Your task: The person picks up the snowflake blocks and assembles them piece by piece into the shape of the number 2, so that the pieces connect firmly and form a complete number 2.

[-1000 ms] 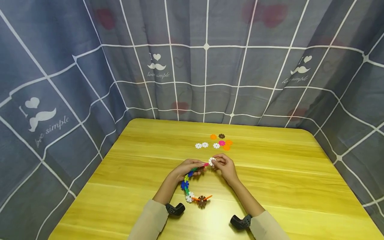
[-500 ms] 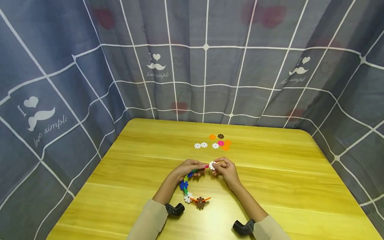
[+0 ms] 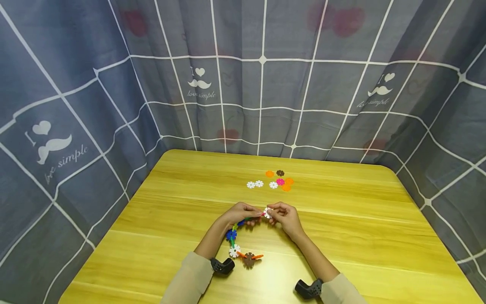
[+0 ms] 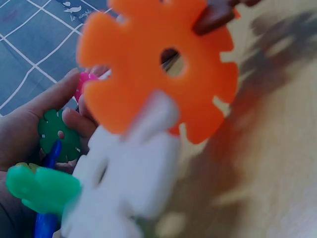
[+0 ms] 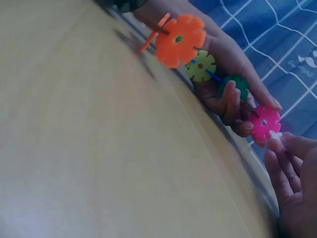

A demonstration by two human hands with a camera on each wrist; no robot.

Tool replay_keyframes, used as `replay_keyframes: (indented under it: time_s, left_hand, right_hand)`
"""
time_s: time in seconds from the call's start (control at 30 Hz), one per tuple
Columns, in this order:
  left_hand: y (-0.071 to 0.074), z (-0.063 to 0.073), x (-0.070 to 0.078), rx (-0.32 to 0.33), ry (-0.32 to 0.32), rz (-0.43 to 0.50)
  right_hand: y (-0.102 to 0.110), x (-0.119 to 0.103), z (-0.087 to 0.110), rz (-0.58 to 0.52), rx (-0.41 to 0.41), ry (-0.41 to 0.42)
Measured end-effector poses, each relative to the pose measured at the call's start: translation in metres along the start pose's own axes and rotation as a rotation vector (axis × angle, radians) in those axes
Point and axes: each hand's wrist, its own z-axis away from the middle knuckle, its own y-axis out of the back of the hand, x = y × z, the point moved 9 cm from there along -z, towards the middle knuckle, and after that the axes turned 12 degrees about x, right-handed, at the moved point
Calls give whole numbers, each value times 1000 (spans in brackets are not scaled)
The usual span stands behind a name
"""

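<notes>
My left hand (image 3: 242, 213) pinches a pink notched flower disc (image 5: 265, 123), the end of a curved chain of interlocked discs. A white flower disc (image 3: 267, 213) is pinched between thumb and fingers of my right hand (image 3: 285, 218), its edge right at the pink disc. From the left hand the chain hangs towards me: dark green (image 5: 238, 88), yellow (image 5: 205, 74), a blue disc (image 3: 231, 234), light green (image 4: 47, 187), a white disc (image 3: 234, 251), orange (image 4: 129, 54) and a brown disc (image 3: 249, 260) near the free end. The left fingers hide part of it.
Loose flower discs lie farther back on the wooden table (image 3: 341, 219): several white (image 3: 251, 185) and orange (image 3: 269, 173) ones, one pink (image 3: 280, 182) and one brown (image 3: 280, 173). A grey checked curtain (image 3: 239, 84) hangs behind the table and along both sides.
My right hand has come slightly towards me and closer to the left hand, bringing the white disc to the pink one. The chain's free end has swung a little left and nearer to me.
</notes>
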Motion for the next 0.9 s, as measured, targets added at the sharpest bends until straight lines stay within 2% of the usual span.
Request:
replay_keyframes:
  time_s: [0.27,0.43,0.53,0.63,0.77,0.9]
  left_hand:
    - [1,2,6,6,-15,-4]
    - [-1,3,4,-11,-2,20]
    - [-2,2,0,-29,17,29]
    - [-4,3,0,-88,28,23]
    - [0,4,2,-150,-15,-58]
    - [4,3,6,-149,-58,-112]
  right_hand:
    - [-8,-7,0,0,-44,-40]
    - [-10,-16,6,-6,-20,-114]
    - [-9,-14,7,-16,-3,-117]
    - [-10,-19,8,31,-5,-43]
    - [-11,-28,9,124,-25,80]
    - [-13,-33,12,161,-53,121]
